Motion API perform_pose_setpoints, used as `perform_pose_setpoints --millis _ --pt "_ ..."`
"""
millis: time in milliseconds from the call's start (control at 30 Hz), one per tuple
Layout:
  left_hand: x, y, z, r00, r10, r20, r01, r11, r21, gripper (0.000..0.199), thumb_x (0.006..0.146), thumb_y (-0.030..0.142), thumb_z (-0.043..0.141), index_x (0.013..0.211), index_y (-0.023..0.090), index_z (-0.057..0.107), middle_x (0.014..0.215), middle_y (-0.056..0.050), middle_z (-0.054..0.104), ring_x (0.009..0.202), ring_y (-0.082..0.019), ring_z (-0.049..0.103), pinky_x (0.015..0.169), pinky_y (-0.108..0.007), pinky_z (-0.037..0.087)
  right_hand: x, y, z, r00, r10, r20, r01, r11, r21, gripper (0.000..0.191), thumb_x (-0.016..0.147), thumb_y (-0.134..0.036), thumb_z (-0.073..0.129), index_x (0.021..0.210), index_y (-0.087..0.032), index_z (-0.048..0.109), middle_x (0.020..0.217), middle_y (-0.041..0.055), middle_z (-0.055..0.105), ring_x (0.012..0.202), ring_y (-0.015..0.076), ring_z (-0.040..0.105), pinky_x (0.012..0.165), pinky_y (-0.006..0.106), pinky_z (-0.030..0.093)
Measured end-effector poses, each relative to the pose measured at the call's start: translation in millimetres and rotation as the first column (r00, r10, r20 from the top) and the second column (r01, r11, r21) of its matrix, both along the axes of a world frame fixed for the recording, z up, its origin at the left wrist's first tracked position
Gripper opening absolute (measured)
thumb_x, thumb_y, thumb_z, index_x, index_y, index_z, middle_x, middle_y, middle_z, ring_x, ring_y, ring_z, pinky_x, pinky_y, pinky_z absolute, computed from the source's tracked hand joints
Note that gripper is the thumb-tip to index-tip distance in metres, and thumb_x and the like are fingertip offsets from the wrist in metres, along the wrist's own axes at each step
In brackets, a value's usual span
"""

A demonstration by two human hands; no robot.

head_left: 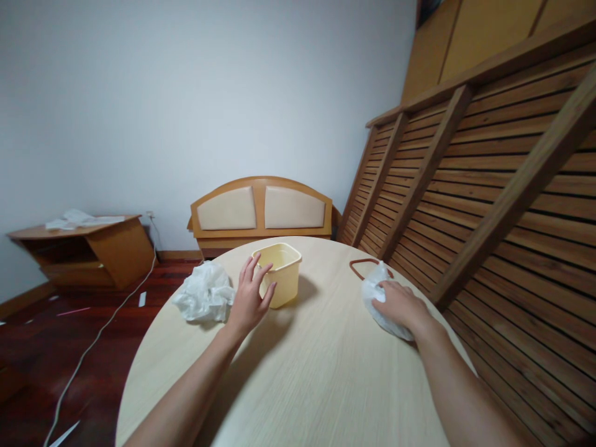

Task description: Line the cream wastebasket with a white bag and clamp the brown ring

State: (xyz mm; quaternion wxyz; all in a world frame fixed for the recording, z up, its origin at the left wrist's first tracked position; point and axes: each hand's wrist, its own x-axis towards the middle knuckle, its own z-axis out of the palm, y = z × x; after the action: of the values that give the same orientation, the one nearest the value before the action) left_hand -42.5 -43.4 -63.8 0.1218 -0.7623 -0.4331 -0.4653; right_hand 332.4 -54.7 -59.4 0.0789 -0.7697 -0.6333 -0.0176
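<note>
A pale yellow plastic bin [285, 282] stands upright on the round table, its open top facing up. My left hand [251, 292] is beside its near left side, fingers apart and holding nothing; I cannot tell whether the fingertips touch the rim. Just left of that hand lies a crumpled white plastic bag [205, 292]. On the right, my right hand [400, 304] is closed on a second white plastic bag [376, 292], which rests on the tabletop. What that bag contains is hidden. Behind it lies a reddish-brown curved loop [357, 268], partly covered by the bag.
The light round table [321, 372] has its edge close to a slatted wooden frame [419, 205] leaning on the right. A padded headboard [261, 208] stands behind. To the left are a low cabinet [116, 248] and a white cable [100, 335] across the floor.
</note>
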Motion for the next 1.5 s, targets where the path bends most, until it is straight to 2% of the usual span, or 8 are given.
perform_pose_setpoints --millis 367,533,600,700,833,1000,1200,1500 --pt "0 4 -3.8 0.984 -0.080 0.160 0.109 0.978 -0.181 0.025 0.099 0.032 0.051 0.122 0.023 0.053 0.152 -0.015 0.042 0.144 -0.030 0.042 0.116 -0.054 0.039 30 9 -11.8 0.978 -0.207 0.008 0.206 0.975 0.083 0.052 0.090 -0.041 0.050 0.130 -0.009 0.060 0.133 0.0230 0.058 0.119 0.0439 0.057 0.092 0.051 0.046" --pt "3 4 -4.4 0.959 -0.120 0.257 0.176 0.962 -0.208 0.018 0.099 0.034 0.050 0.113 0.023 0.055 0.148 -0.015 0.046 0.140 -0.028 0.046 0.108 -0.050 0.048 28 11 -17.7 0.974 -0.228 0.011 0.215 0.932 0.290 0.053 0.086 -0.049 0.057 0.123 -0.013 0.067 0.141 0.0223 0.053 0.131 0.0524 0.042 0.101 0.066 0.037" --pt "3 3 -3.9 0.952 -0.134 0.274 0.192 0.961 -0.198 0.016 0.100 0.034 0.050 0.109 0.023 0.056 0.145 -0.015 0.049 0.136 -0.027 0.049 0.104 -0.048 0.051 19 15 -15.5 0.988 -0.152 0.020 0.129 0.896 0.424 0.052 0.086 -0.049 0.059 0.121 -0.012 0.068 0.145 0.0219 0.051 0.138 0.0528 0.034 0.107 0.069 0.029" --pt "4 1 -1.8 0.946 -0.178 0.270 0.229 0.958 -0.173 0.013 0.100 0.033 0.051 0.104 0.022 0.057 0.141 -0.015 0.052 0.130 -0.027 0.055 0.098 -0.045 0.054 -6 20 -10.0 0.986 0.169 -0.013 -0.128 0.792 0.597 0.045 0.091 -0.044 0.055 0.121 -0.014 0.066 0.141 0.0189 0.056 0.139 0.0420 0.039 0.111 0.061 0.035" --pt "8 -6 0.6 0.943 -0.259 0.209 0.293 0.944 -0.151 0.009 0.100 0.029 0.051 0.103 0.022 0.056 0.141 -0.014 0.054 0.124 -0.024 0.059 0.097 -0.041 0.053 -52 17 -8.8 0.803 0.594 -0.052 -0.401 0.602 0.690 0.053 0.093 -0.047 0.058 0.137 -0.018 0.051 0.136 0.0163 0.060 0.127 0.0311 0.054 0.110 0.053 0.044" --pt "18 -15 1.8 0.919 -0.341 0.195 0.372 0.916 -0.149 0.009 0.100 0.028 0.050 0.104 0.022 0.056 0.138 -0.014 0.058 0.123 -0.023 0.060 0.094 -0.037 0.053 -86 3 -17.8 0.642 0.765 -0.052 -0.527 0.490 0.694 0.055 0.095 -0.039 0.061 0.145 -0.027 0.043 0.148 0.0121 0.051 0.137 0.0272 0.048 0.114 0.053 0.042" --pt "24 -20 4.0 0.917 -0.320 0.238 0.368 0.908 -0.198 0.014 0.101 0.031 0.049 0.106 0.022 0.057 0.138 -0.016 0.059 0.117 -0.023 0.063 0.089 -0.036 0.056 -90 3 -21.9 0.604 0.789 -0.116 -0.474 0.472 0.743 0.040 0.098 -0.032 0.057 0.138 -0.030 0.053 0.149 0.0095 0.051 0.137 0.0247 0.051 0.112 0.049 0.046" --pt "17 -20 9.0 0.932 -0.321 0.167 0.358 0.884 -0.300 0.034 0.101 0.034 0.047 0.134 0.024 0.050 0.158 -0.014 0.041 0.142 -0.025 0.047 0.099 -0.039 0.055 -103 0 -25.1 0.634 0.749 -0.193 -0.424 0.545 0.723 0.043 0.100 -0.030 0.052 0.143 -0.029 0.048 0.157 0.0097 0.043 0.144 0.0239 0.044 0.118 0.049 0.040"
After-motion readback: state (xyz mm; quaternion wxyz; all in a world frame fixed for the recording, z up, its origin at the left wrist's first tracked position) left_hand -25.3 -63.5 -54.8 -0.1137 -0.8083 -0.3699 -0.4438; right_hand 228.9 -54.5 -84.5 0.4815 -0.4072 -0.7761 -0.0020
